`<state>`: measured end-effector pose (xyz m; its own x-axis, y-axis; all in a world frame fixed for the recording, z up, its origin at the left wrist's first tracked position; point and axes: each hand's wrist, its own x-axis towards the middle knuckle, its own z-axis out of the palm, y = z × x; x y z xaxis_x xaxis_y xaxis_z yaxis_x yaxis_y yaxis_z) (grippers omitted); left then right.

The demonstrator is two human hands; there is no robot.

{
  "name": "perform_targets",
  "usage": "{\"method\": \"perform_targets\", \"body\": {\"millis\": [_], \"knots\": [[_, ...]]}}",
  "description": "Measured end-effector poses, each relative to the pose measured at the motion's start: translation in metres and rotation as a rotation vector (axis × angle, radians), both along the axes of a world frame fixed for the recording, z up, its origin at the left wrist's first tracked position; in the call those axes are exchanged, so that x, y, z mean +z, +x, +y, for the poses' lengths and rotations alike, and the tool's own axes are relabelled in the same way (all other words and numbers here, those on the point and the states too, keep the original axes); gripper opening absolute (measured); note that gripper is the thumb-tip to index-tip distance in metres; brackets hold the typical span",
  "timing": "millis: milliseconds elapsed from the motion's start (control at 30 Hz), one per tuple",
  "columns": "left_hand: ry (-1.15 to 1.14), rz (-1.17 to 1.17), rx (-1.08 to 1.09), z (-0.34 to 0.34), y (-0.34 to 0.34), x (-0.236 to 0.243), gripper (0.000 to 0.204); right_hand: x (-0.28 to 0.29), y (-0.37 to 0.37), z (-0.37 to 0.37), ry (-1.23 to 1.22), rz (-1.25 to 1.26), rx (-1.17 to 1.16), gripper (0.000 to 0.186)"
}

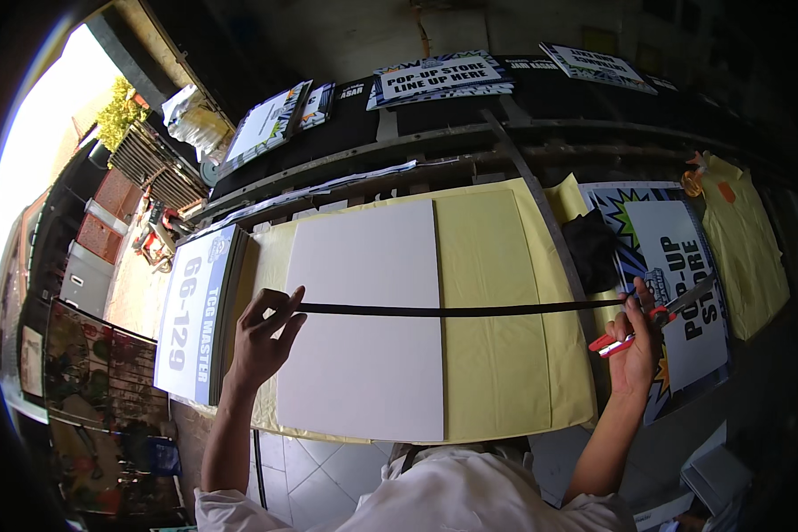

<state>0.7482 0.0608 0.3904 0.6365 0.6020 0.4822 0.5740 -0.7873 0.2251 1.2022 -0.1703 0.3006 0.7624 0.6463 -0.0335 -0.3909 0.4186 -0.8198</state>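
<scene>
A narrow black strip point(443, 312) is stretched nearly level above a blank white board point(363, 372). Its left end is pinched between the thumb and fingers of my left hand point(266, 332). My right hand point(634, 346) grips the other end at its fingertips. Held in that same right hand is a pair of scissors point(614, 344) with red handles, the blades pointing away to the right. The white board lies flat on yellow paper point(496, 381), which covers the work table. Part of the scissors is hidden by my fingers.
A stack of printed boards point(195, 319) stands at the left edge. To the right are a printed board point(674, 239), a black cloth bundle point(591, 251) and a yellow wrapped package point(745, 239). A long metal bar point(541, 199) slants across the table. More signs point(443, 78) lie at the back.
</scene>
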Motion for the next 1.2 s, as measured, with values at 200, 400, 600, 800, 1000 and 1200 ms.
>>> {"method": "perform_targets", "body": {"millis": [200,400,600,800,1000,1200], "knots": [[-0.194,-0.046,0.033,0.051,-0.013,-0.005,0.039,-0.009,0.006,0.038,0.087,0.141,0.172,0.04],[-0.355,-0.199,0.124,0.117,-0.043,-0.019,0.022,0.002,-0.004,0.08,-0.043,-0.078,0.259,0.021],[-0.207,-0.083,0.014,0.236,-0.097,-0.03,0.01,0.029,-0.025,0.184,-0.227,-0.52,0.397,0.011],[0.443,0.076,-0.091,0.391,-0.149,-0.065,0.011,0.001,-0.054,0.355,-0.253,-1.045,0.465,0.006],[0.513,0.128,-0.012,0.488,-0.159,-0.153,0.024,-0.046,-0.076,0.493,-0.651,-1.386,0.447,0.01],[0.509,0.167,0.061,0.522,-0.16,-0.215,0.021,-0.097,-0.075,0.56,-0.633,-1.71,0.335,0.01]]}}
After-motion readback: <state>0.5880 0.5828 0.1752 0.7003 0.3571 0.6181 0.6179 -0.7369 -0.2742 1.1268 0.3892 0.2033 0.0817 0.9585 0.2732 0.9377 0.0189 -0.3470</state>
